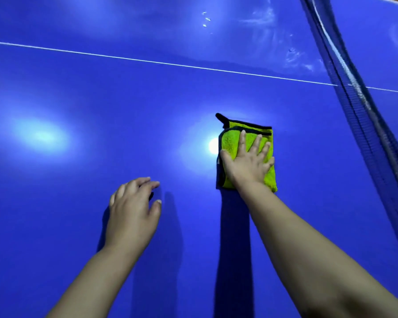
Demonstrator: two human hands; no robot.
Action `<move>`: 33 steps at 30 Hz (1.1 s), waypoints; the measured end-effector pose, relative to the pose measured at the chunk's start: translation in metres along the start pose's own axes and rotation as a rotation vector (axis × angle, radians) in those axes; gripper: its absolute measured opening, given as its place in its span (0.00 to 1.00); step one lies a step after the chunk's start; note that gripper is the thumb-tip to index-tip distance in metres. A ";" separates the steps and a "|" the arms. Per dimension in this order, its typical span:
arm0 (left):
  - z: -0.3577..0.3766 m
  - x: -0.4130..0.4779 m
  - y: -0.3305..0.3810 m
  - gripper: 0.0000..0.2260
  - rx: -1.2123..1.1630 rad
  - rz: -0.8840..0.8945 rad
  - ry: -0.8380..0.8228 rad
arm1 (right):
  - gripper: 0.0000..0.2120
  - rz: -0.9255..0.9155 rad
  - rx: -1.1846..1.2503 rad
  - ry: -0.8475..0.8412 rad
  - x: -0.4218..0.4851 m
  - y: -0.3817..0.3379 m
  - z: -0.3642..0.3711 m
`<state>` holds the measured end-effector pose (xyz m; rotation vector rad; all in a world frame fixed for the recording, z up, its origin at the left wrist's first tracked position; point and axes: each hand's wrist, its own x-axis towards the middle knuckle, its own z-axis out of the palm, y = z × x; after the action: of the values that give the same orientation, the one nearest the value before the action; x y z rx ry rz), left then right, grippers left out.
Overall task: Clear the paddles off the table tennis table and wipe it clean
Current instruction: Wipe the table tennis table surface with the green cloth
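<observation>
Table tennis table (78, 92), glossy blue, fills nearly the whole head view. A thin white line (147, 61) runs across it from the left side to the right, where it passes under the net (363, 125). The dark blue net crosses the table's right part on a slant, from the top of the view down towards the lower right.

A folded yellow-green cloth (230, 143) with dark trim lies flat on the table, on the near side of the white line and to the left of the net, apart from both. A small dark tab sticks out at its far left corner.

The right hand (248, 164) lies palm down on the cloth, its fingers straight and spread and its thumb out to the left. It presses flat and does not grip.

The left hand (133, 207) is over bare table to the left of the cloth and a little nearer the person. It holds nothing; its fingers are loosely bent, with the tips pointing at the surface. Whether they touch it, I cannot tell.

Beyond the white line, near the net, pale streaks and a few small drops (205, 19) show on the surface. Two bright glare spots (41, 135) sit on the near half, one far to the left and one just beside the cloth's left edge.
</observation>
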<state>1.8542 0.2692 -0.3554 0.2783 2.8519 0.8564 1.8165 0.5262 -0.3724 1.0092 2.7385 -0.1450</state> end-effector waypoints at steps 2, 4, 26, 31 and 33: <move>-0.026 -0.011 -0.040 0.16 0.010 -0.048 0.033 | 0.38 -0.095 -0.018 0.001 -0.022 -0.057 0.007; -0.050 -0.024 -0.076 0.16 0.014 -0.095 0.065 | 0.38 -0.190 -0.017 0.000 -0.047 -0.112 0.016; -0.061 -0.126 -0.078 0.15 0.086 -0.255 0.102 | 0.36 -0.895 -0.051 -0.072 -0.205 -0.103 0.064; -0.007 -0.109 0.006 0.15 0.073 -0.129 0.053 | 0.35 -0.688 -0.017 -0.036 -0.137 -0.003 0.041; 0.019 -0.101 0.042 0.16 0.072 -0.058 0.020 | 0.34 -0.603 -0.025 -0.016 -0.106 0.044 0.033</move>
<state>1.9621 0.2916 -0.3388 0.1955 2.8981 0.7520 1.9292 0.4876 -0.3795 0.1464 2.9272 -0.2093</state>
